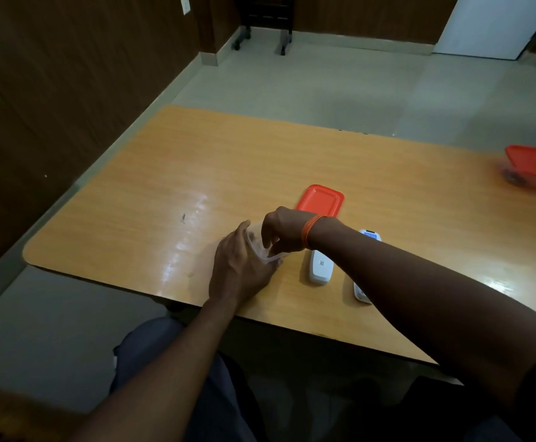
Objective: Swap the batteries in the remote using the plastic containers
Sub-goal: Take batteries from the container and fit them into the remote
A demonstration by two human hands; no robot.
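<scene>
A small clear plastic container (258, 247) stands near the table's front edge, lid off. My left hand (239, 266) wraps around its side and holds it. My right hand (287, 232) hangs over its mouth with the fingertips dipped inside; whatever they touch is hidden. The container's red lid (321, 199) lies flat just behind my right wrist. A white remote (320, 266) lies face down to the right of the container, partly under my right forearm. Another white piece (363, 293) lies beside it, mostly covered by that arm.
A second clear container with a red lid (534, 167) sits at the table's far right edge. The wooden table (180, 186) has a rounded left corner. Dark chair legs (261, 39) stand on the tiled floor beyond.
</scene>
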